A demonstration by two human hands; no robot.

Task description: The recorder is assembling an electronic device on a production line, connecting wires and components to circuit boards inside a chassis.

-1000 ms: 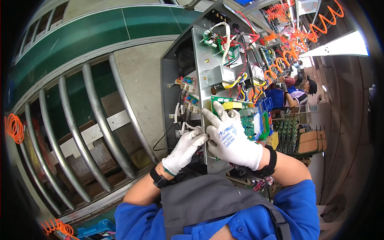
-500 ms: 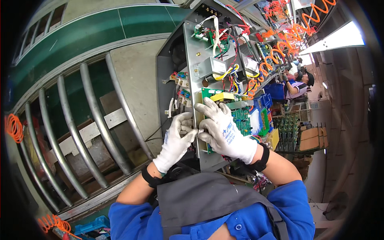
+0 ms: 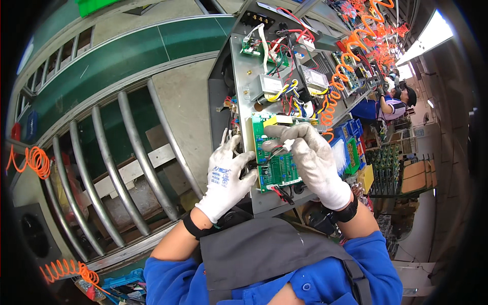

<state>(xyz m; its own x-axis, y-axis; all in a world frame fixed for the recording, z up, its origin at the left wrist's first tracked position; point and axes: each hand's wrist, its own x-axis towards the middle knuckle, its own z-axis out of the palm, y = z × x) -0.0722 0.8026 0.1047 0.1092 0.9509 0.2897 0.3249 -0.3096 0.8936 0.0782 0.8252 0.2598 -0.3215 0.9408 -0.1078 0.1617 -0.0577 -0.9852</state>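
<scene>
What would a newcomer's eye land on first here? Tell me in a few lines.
At centre, two white-gloved hands work on a green circuit board mounted on a grey metal panel full of coloured wires: the left hand grips the panel's edge and the right hand pinches a small white connector. Orange coiled hoses hang at upper right; curved steel rollers fill the left.

Your single head-worn fisheye, steeply downward, close over your hands [image 3: 269, 168] at the chassis [image 3: 254, 96].
</scene>
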